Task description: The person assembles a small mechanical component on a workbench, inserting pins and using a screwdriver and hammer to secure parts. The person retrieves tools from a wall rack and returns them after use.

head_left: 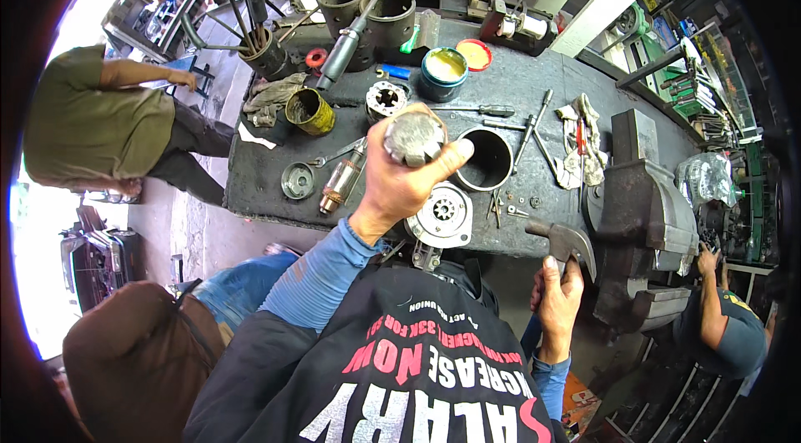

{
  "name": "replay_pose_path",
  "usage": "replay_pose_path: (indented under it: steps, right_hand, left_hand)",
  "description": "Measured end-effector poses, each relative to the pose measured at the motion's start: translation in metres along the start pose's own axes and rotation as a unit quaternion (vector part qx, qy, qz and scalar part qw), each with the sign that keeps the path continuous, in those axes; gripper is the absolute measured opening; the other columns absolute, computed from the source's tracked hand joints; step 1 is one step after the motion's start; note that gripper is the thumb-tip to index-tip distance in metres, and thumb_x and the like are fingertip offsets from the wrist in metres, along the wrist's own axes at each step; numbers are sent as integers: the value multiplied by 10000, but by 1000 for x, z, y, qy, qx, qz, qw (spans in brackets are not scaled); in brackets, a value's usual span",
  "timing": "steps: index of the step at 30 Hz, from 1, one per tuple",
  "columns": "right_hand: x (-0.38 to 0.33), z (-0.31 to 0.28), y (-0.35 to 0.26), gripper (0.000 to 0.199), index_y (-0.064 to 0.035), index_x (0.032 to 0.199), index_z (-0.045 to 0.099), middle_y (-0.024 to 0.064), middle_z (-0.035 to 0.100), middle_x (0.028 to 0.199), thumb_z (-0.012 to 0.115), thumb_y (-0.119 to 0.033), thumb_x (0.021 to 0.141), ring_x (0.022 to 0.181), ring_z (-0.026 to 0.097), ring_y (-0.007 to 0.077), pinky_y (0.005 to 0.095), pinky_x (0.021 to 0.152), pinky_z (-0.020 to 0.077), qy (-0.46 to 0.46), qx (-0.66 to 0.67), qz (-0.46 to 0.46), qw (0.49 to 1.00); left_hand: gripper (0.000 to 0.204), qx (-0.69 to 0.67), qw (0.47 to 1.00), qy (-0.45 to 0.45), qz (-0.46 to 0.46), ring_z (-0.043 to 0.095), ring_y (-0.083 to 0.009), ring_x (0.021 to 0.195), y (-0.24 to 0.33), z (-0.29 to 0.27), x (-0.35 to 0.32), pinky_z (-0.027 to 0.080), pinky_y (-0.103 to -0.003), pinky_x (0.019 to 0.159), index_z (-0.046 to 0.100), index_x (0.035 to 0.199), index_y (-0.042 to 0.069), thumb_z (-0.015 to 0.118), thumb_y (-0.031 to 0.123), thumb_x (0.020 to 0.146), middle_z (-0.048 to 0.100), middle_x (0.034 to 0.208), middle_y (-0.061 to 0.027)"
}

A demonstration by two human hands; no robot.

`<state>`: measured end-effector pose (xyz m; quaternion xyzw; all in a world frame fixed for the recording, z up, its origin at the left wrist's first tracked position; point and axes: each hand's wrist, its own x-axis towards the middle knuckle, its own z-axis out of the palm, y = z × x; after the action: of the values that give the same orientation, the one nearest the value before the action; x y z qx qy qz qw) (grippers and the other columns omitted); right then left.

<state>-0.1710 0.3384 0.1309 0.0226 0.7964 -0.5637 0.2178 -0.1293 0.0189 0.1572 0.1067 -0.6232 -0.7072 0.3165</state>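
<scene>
My left hand [390, 184] is raised over the bench, fingers wrapped around a round metal part [414, 139] with a rough grey top and a notched edge. My right hand [559, 299], off the bench's front edge, grips the handle of a claw hammer [569, 241], head up. Below my left hand sits a round metal housing with a toothed centre [443, 211]. An open metal cylinder [487, 161] stands just beyond it. To the left lie an armature with copper bands [340, 183] and a shallow metal cap [298, 181]. A slotted round part [385, 98] rests behind the held one.
A large vise [641, 184] borders the bench [275, 199] on the right. Behind are a yellow can [309, 113], a tub of yellow grease [445, 67], wrenches and rags [594, 161]. People stand at left [100, 122], lower left [142, 359] and right [726, 330].
</scene>
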Motion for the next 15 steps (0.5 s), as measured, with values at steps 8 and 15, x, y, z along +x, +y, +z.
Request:
replay_pose_path:
  steps: [8, 15]
  right_hand:
    - [-14, 13, -6, 337, -19, 1147, 575, -26, 544, 674, 705, -323, 1080, 481, 463, 53, 232, 422, 359, -14, -55, -70, 996]
    - [-23, 20, -8, 345, 8, 1207, 581, -35, 543, 681, 698, -292, 1084, 500, 456, 45, 233, 441, 350, -11, -28, -70, 997]
  left_hand:
    - [242, 65, 992, -31, 103, 593, -90, 692, -16, 5, -3, 484, -279, 643, 632, 854, 16, 874, 19, 846, 631, 783, -20]
    - [254, 61, 993, -46, 85, 578, -82, 688, -20, 5, -2, 477, -273, 642, 626, 839, 27, 881, 36, 841, 620, 775, -9]
